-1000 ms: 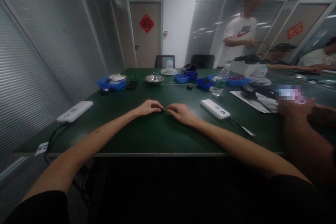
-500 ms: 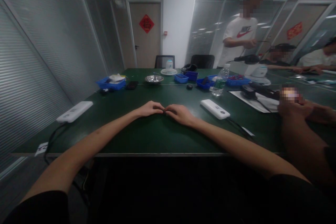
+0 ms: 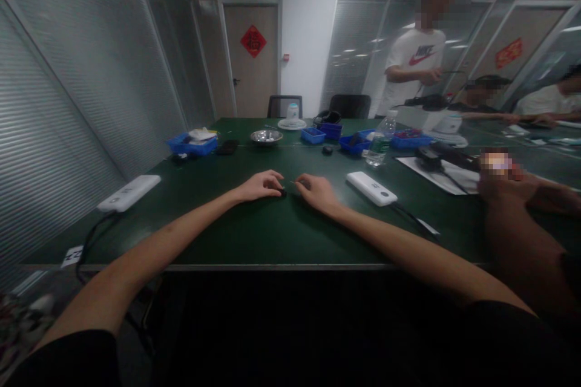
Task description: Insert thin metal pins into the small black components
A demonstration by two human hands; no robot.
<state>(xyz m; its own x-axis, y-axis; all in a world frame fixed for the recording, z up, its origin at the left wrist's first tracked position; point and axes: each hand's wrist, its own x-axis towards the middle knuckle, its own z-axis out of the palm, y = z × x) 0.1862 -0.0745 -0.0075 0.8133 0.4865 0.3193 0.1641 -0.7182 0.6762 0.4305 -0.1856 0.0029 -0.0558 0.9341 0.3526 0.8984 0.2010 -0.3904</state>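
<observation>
Over the middle of the green table (image 3: 254, 236), my left hand (image 3: 262, 185) curls its thumb and fingers round a small black object (image 3: 284, 191). The kind of that object is too small to tell. Just to the right, my right hand (image 3: 316, 192) is closed in a pinch, its fingertips pointing left toward the black object. A thin, faint sliver (image 3: 293, 181) seems to stick out from the right fingertips; I cannot make out what it is. A small gap separates the two hands.
White power banks (image 3: 371, 188) with cables lie either side of my arms. Farther back are a metal bowl (image 3: 266, 137), a water bottle (image 3: 380, 144), a blue tray (image 3: 193, 144) and more blue bins. At right, a co-worker's hands (image 3: 512, 184) work beside a white sheet (image 3: 436, 175).
My hands have drawn apart; the fingertips met before and now have a gap. The black object stays at my left fingertips. The co-worker's hands at right have shifted slightly left.
</observation>
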